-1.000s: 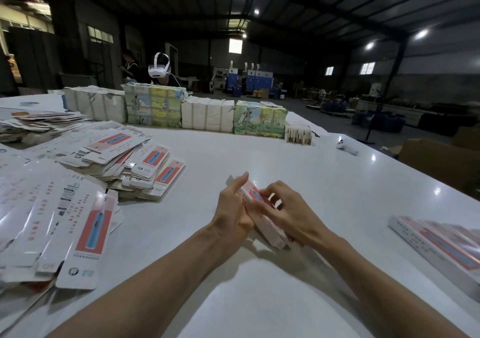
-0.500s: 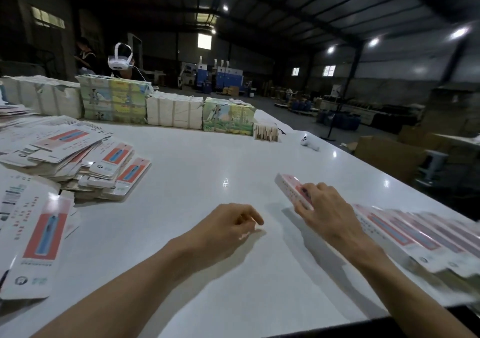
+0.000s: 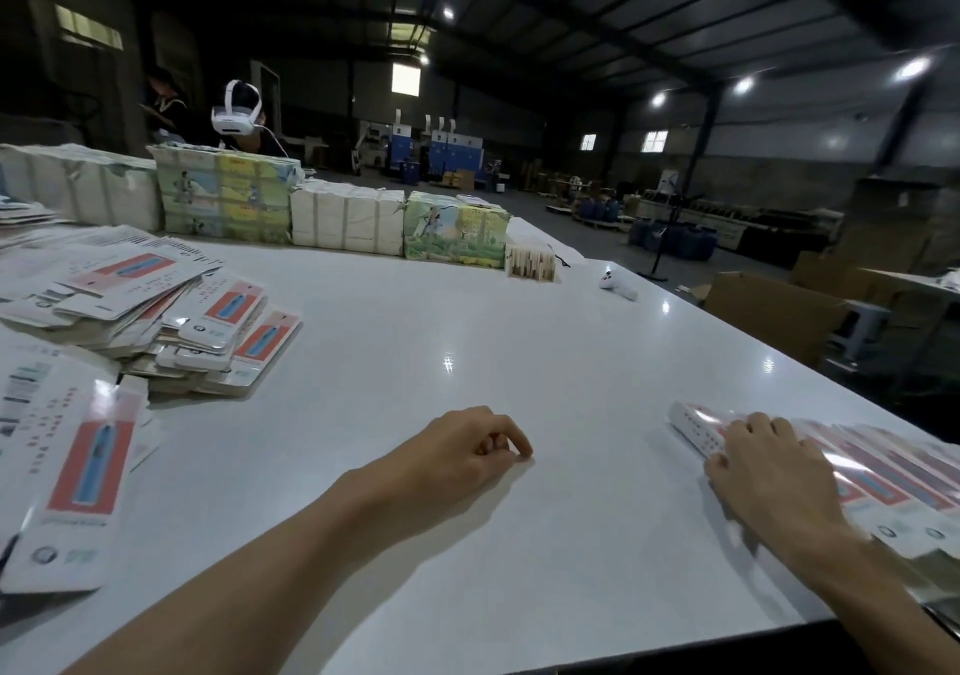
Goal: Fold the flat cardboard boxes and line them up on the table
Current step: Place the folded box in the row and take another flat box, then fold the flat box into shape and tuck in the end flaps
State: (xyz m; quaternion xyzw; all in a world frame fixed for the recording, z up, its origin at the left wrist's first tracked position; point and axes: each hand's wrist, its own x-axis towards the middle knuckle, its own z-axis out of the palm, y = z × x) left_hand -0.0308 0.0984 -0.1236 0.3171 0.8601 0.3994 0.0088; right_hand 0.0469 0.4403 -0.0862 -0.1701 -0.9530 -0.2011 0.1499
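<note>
Right hand (image 3: 769, 472) flat on leftmost box (image 3: 692, 422) (fingers spread). Left hand (image 3: 467, 446) loosely curled, empty, resting on table (image 3: 467, 311).

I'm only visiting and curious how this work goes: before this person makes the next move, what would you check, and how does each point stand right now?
1. The folded box lined up: ok, it lies beside the left end of the row of folded boxes.
2. The right hand off it: not ok, it rests on the box.
3. The left hand free: ok, loosely curled, holding nothing.
4. The flat boxes at hand: ok, a pile lies on the left side of the table.
5. Its ends tucked shut: cannot tell, blurred and partly covered.
</note>
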